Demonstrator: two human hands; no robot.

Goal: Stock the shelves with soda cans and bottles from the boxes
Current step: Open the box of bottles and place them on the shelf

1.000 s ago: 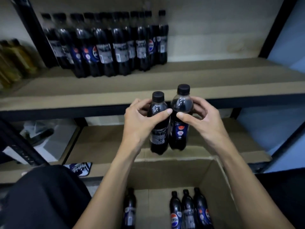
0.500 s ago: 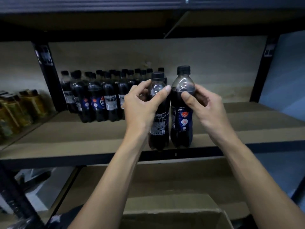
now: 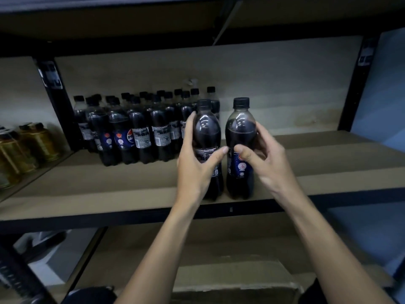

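Both bottles have advanced over the front strip of the shelf (image 3: 109,185) since the earlier frame, and a narrow gap has opened between them. At centre frame, the left hand (image 3: 195,165) wraps the left bottle (image 3: 208,132) at label height, hiding part of its side. The right hand (image 3: 265,159) wraps the right bottle (image 3: 241,132). Base contact with the shelf cannot be determined. Stocked bottles (image 3: 140,132) stand left of centre, rear rows overlapped. Amber bottles (image 3: 37,141) are cut off at the left edge, the cardboard box (image 3: 236,279) at the bottom edge.

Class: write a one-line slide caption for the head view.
Left hand grips one cola bottle, right hand a second bottle, at the shelf front.
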